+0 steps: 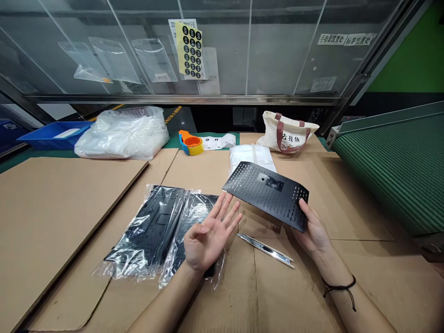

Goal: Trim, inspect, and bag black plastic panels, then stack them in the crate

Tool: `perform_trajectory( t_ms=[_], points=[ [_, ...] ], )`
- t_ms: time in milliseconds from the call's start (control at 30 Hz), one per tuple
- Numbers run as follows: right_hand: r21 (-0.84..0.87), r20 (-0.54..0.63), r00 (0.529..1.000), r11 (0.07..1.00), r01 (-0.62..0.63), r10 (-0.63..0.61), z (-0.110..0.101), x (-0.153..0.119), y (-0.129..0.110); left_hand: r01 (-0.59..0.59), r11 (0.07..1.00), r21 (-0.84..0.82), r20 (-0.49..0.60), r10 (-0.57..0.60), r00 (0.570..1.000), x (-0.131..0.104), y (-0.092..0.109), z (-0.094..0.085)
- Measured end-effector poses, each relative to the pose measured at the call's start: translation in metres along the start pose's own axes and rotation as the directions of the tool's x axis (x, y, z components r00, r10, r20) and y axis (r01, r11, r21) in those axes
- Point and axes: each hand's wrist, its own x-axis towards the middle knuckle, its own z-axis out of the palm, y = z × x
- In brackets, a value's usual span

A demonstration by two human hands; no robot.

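A black perforated panel with rows of small slots is held up, tilted, above the cardboard. My right hand grips its right end, thumb on top and the other fingers underneath. Palm up, my left hand has its fingers spread beside the panel's left end and holds nothing. Beneath the panel lies a shiny metal utility knife. To the left are two clear plastic bags with black panels inside, the left bagged panel and the right bagged panel, which my left hand and forearm partly cover.
A stack of white plastic bags lies behind the panel. Farther back are an orange, blue and yellow tape roll, a canvas tote bag, a large plastic bundle and a blue tray. A green conveyor belt borders the right side; cardboard lies left.
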Motion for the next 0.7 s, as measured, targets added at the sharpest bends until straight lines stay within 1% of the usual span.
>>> perform_trajectory(
  t_ms=[233,533,700],
  points=[
    [-0.01,0.002,1.0,1.0,-0.011,0.011,0.0002,0.0003,0.0001,0.003,1.0,-0.013,0.0,-0.003,1.0,0.0005,0.0001,0.0005],
    [-0.029,-0.002,1.0,1.0,-0.009,0.009,0.0,0.0001,-0.0002,0.01,0.999,-0.041,0.034,-0.009,0.999,0.0003,-0.0009,-0.0041],
    [-0.039,0.017,1.0,0.999,0.001,0.0,-0.0025,0.0024,0.0017,0.015,0.998,-0.067,0.006,-0.015,1.0,0.0011,-0.0011,-0.0051]
  ],
)
